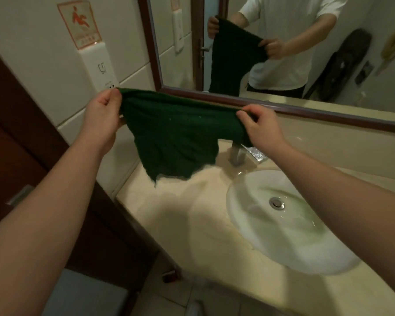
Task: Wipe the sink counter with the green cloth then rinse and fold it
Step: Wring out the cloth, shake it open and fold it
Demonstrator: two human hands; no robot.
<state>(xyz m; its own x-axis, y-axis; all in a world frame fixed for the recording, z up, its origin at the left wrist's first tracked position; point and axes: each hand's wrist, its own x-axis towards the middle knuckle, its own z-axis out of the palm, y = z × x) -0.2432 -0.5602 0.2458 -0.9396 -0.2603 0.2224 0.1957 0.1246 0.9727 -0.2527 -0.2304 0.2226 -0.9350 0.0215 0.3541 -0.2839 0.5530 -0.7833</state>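
The dark green cloth (176,131) hangs spread out in the air above the left part of the beige sink counter (180,215). My left hand (103,112) pinches its upper left corner. My right hand (260,126) pinches its upper right corner. The cloth's ragged lower edge dangles just over the counter, left of the chrome faucet (240,156). The white oval sink basin (283,220) with its metal drain (276,202) lies to the right, under my right forearm.
A brown-framed mirror (283,42) on the wall behind reflects a person holding the cloth. A white wall socket (100,69) and a slip-warning sign (79,23) are on the tiled left wall. A dark wooden door (14,133) stands at the left.
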